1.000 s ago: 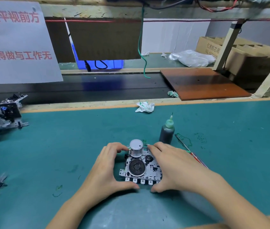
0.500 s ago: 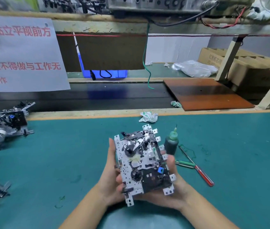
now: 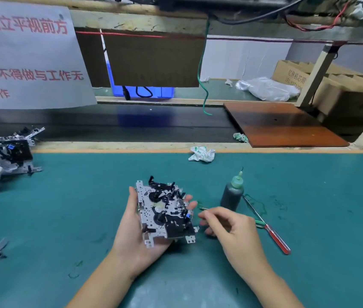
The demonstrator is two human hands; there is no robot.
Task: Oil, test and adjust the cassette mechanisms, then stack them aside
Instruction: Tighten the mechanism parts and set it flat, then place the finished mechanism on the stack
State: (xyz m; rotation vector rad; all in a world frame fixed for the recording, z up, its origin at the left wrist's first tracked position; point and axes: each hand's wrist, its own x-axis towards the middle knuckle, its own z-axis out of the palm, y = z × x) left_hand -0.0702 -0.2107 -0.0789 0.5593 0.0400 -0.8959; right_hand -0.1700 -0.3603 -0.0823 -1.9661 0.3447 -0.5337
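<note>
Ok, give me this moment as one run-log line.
left hand: holds cassette mechanism off mat | right hand: pinches green screwdriver | oil bottle: upright on mat | stage: adjusting

Perforated shiny metal cassette mechanism, matt teal mat, translucent red plastic screwdriver handle

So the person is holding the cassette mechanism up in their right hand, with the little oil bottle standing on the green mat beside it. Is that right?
Not quite. The head view shows the cassette mechanism held in the left hand, not the right. The right hand is beside it, pinching a thin tool. The rest stands: the oil bottle is upright on the green mat nearby.
</note>
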